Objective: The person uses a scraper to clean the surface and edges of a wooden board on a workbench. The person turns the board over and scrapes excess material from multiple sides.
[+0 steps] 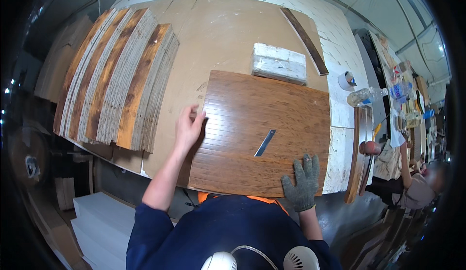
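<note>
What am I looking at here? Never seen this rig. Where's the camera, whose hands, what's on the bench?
No machine here: one fisheye camera worn on a person's head, looking down, so straight edges bend. The bare left hand rests open on the left edge of a brown wood-grain panel. The right hand, in a grey knit glove, lies flat on the panel's near right corner. Neither hand grips anything. A flat metal blade lies on the panel, a white block behind it. Stacked panels sit to the left, plastic bottles to the right on the workbench.
</note>
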### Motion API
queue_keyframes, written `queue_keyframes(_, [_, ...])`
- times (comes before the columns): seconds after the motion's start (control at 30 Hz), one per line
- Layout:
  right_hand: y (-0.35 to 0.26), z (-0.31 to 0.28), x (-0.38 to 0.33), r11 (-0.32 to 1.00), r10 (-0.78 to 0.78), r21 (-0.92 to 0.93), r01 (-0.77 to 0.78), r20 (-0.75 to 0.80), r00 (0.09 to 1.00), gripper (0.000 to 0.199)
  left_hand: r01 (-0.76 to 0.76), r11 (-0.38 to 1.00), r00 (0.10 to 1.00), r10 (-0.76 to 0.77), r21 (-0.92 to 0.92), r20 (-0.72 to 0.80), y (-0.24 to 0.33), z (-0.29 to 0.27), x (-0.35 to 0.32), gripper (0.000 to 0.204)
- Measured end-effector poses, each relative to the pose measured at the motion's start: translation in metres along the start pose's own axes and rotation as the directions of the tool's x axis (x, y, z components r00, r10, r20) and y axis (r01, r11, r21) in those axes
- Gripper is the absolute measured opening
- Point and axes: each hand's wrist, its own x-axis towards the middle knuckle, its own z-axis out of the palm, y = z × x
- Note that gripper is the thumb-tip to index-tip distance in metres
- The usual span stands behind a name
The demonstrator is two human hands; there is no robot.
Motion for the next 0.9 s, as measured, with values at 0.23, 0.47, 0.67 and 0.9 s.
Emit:
queue_keyframes(0.23, [-0.007, 0.004, -0.015, 0.99, 0.135, -0.037, -0.135, 0.014, 0.991, 0.057, 0.337, 0.888, 0.942, -0.316, -0.314, 0.116, -0.002, 0.064, 0.119, 0.044])
queue_keyframes(0.47, [0.004, 0.013, 0.061, 0.973, -0.23, -0.003, 0.232, 0.133, 0.964, 0.039, 0.319, 0.87, 0.947, -0.308, -0.376, 0.089, -0.025, 0.076, 0.129, 0.038])
queue_keyframes(0.67, [0.02, 0.04, 0.163, 0.823, -0.568, 0.257, 0.506, 0.342, 0.749, 0.022, 0.183, 0.923, 0.982, -0.158, -0.339, 0.098, -0.055, 0.091, 0.147, 0.031])
queue_keyframes(0.9, [0.022, 0.091, 0.165, 0.73, -0.534, 0.442, 0.521, -0.108, 0.839, 0.02, -0.447, 0.751, 0.834, 0.546, 0.486, -0.077, 0.008, 0.067, 0.102, 0.035])
